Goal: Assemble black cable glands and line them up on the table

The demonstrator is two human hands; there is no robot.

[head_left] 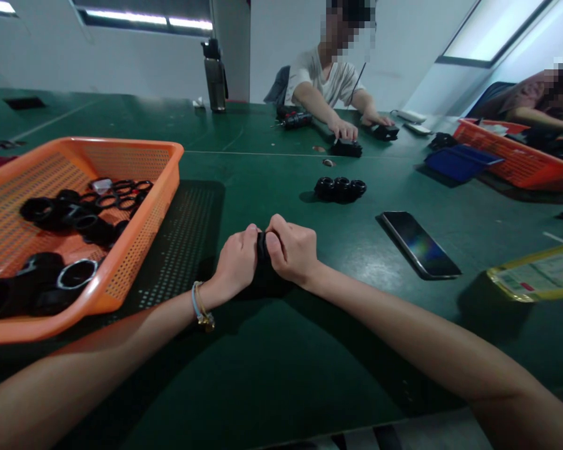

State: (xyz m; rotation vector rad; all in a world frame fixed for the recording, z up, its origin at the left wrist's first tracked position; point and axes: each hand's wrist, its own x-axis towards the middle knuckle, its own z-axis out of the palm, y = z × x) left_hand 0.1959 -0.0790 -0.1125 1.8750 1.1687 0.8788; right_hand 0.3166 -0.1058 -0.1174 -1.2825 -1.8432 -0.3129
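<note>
Both of my hands meet over the green table, closed around one black part (pixel 262 247) that shows only as a narrow dark strip between them. My left hand (pixel 237 259), with bracelets at the wrist, wraps its left side. From the other side my right hand (pixel 293 250) grips it, thumb and curled fingers pressed together. Most of the part is hidden, so its kind cannot be made out. Beyond my hands lies a black piece with several round, ring-like sections (pixel 340 189).
An orange basket (pixel 141 250) at left holds black pipe-like fittings and rings. Right lie a phone (pixel 420 244) and a yellow-edged package (pixel 539 272). Farther back are a bottle (pixel 214 78), a power tool (pixel 295 120), a blue tray (pixel 462 162), another orange basket (pixel 520 156) and two people.
</note>
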